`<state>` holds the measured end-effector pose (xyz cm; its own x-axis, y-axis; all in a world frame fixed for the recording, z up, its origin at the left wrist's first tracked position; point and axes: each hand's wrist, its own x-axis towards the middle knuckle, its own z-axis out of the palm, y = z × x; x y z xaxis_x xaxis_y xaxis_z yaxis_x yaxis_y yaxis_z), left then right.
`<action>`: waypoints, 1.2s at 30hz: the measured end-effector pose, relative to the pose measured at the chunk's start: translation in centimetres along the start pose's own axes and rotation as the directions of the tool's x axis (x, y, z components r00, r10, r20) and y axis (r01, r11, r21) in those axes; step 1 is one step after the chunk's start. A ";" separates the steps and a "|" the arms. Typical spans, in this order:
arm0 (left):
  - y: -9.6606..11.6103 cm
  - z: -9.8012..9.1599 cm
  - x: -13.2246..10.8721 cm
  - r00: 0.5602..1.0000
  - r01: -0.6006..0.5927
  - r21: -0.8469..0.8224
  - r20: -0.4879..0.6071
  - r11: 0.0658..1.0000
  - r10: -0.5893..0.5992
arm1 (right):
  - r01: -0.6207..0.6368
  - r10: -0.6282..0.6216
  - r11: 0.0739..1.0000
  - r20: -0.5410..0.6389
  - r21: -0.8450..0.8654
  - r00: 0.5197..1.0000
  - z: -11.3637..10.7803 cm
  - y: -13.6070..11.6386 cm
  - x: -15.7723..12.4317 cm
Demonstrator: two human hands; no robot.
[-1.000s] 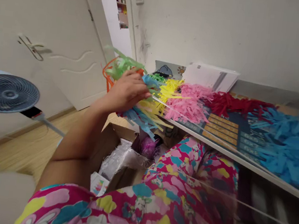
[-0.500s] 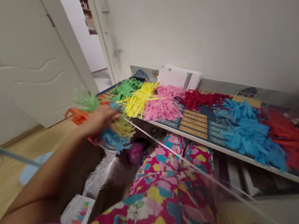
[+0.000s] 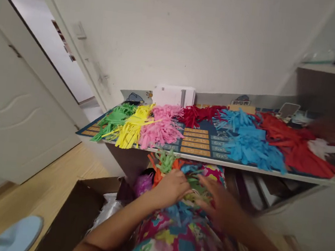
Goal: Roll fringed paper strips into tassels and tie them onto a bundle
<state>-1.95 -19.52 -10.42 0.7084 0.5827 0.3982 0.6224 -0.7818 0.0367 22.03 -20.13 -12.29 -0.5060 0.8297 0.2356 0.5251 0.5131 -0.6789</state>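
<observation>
Above my lap is a bunch of mixed tissue-paper tassels (image 3: 165,162), with green, orange, blue and yellowish fringes. My left hand (image 3: 173,188) is closed on the bunch from its left side, fingers curled over it. On the other side, my right hand (image 3: 222,203) is somewhat blurred, thumb and fingers apart around the yellowish part; whether it touches the fringes cannot be made out. On the desk ahead lie single-colour tassels: green (image 3: 116,120), yellow (image 3: 133,127), pink (image 3: 162,128), dark red (image 3: 201,115), blue (image 3: 253,146) and red (image 3: 299,147).
A desk (image 3: 206,159) with a printed mat runs along the wall, white cards (image 3: 171,95) at its back. An open cardboard box (image 3: 67,215) holding clear plastic stands on the floor at left, near a light-blue round base (image 3: 27,232). A purple item (image 3: 143,183) sits under the desk.
My left hand has carried the tassel bunch from the left to above my lap. My right hand has come into view beside it. The stretched white string no longer shows, and the view has shifted right.
</observation>
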 end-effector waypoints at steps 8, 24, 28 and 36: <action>-1.3 1.0 -2.6 0.948 0.273 -0.382 -0.048 0.883 -0.314 | 0.005 -0.034 0.987 0.174 0.163 0.984 1.1 -2.8 4.9; -0.3 7.0 -0.9 0.797 0.334 -0.768 -0.080 0.547 -0.599 | 0.062 -0.107 0.956 0.143 0.285 0.984 0.6 -4.2 5.7; -0.3 6.8 -0.8 0.805 0.291 -0.814 -0.075 0.502 -0.589 | 0.010 -0.058 0.938 0.127 0.348 0.990 0.8 -3.9 5.8; 0.8 6.8 -0.4 0.752 0.207 -0.978 0.171 -0.017 -0.636 | 0.010 -0.058 0.918 0.109 0.395 0.992 1.4 -3.7 6.1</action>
<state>0.53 -18.81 -16.78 0.1937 0.9737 0.1199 -0.1896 -0.0827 0.9784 16.04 -17.29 -9.31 -0.6075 0.7694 0.1974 0.2065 0.3929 -0.8961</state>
